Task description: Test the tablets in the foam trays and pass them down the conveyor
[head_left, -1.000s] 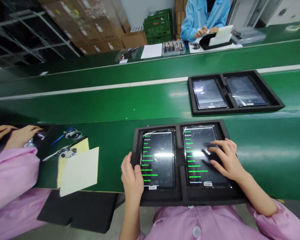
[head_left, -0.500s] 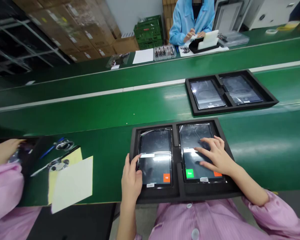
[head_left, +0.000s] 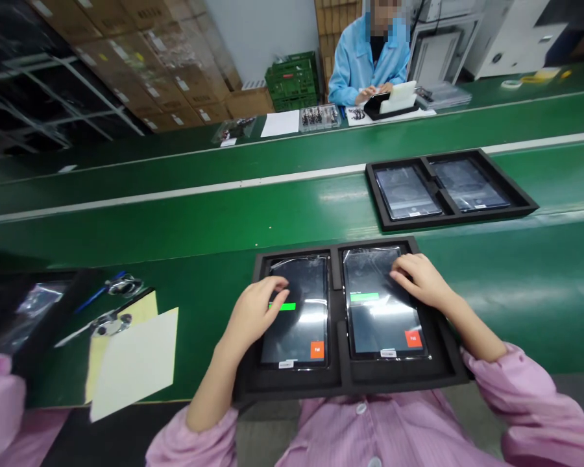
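Note:
Two tablets lie side by side in a black foam tray (head_left: 340, 383) in front of me. The left tablet (head_left: 296, 337) and the right tablet (head_left: 384, 324) each show a green bar and a red "Fail" button on a dark screen. My left hand (head_left: 255, 311) hovers over the left tablet's left side, loosely curled with thumb and fingers apart, covering part of that tablet. Above the upper right edge of the right tablet is my right hand (head_left: 421, 279), its fingers bent and holding nothing. Whether either hand touches a screen is unclear.
Another black tray (head_left: 384, 224) with two tablets sits farther back at right. Left lie papers (head_left: 141, 363), a blue pen (head_left: 97, 295) and another dark tray (head_left: 73, 298). A pink sleeve (head_left: 0, 402) is at far left; a person in blue (head_left: 345, 65) works across the bench.
Both hands have lifted from their earlier spots; the left moved over its tablet, the right moved up from mid-screen. White bars turned green, and the right tablet's green button is gone.

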The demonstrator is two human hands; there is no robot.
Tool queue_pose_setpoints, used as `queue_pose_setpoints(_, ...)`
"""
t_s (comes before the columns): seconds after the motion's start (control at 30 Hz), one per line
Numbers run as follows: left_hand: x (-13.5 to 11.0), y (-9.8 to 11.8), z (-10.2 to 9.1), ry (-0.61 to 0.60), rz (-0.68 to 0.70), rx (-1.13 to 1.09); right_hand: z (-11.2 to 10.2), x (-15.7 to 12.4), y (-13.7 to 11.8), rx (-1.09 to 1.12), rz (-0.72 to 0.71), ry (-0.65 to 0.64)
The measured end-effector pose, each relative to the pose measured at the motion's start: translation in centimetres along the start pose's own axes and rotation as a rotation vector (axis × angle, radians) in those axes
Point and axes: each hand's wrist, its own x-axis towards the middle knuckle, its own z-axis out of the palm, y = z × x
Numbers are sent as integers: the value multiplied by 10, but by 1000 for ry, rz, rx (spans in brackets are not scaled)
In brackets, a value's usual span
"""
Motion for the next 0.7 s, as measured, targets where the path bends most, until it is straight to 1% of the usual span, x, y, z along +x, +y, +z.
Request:
queue_pose_setpoints(0.03, 17, 4, 2, -63, 70, 10, -1, 9, 3, 14, 11, 7)
queue_pose_setpoints(0.07, 33, 8, 7, -89, 118, 30, 0, 17, 5, 14, 25, 29)
queue_pose_setpoints(0.1, 46, 12, 14, -80, 144, 60, 1, 23, 6, 5, 37, 57)
queue_pose_setpoints(0.13, 57, 15, 23, -43, 151, 94, 3, 27, 7, -7, 44, 79)
queue_pose_setpoints(0.2, 67, 20, 40, 47, 142, 147, 8, 31, 5, -33, 38, 83)
queue_pose_setpoints(0.27, 67, 21, 52, 97, 153, 159, 11, 30, 3, -65, 13, 67)
queue_pose_setpoints(0.3, 65, 21, 54, 104, 168, 156, 12, 28, 2, -77, 1, 61)
queue_pose_setpoints(0.43, 54, 18, 52, 117, 199, 144, 11, 24, 1, -29, -63, 28)
queue_pose_setpoints(0.53, 53, 17, 51, 159, 172, 148, 11, 23, 2, 18, -53, 57)
queue_pose_setpoints(0.63, 56, 16, 53, 140, 174, 124, 11, 24, 1, 0, 5, 99)
queue_pose_setpoints(0.7, 55, 15, 54, 102, 197, 108, 11, 24, 1, 11, -4, 78)
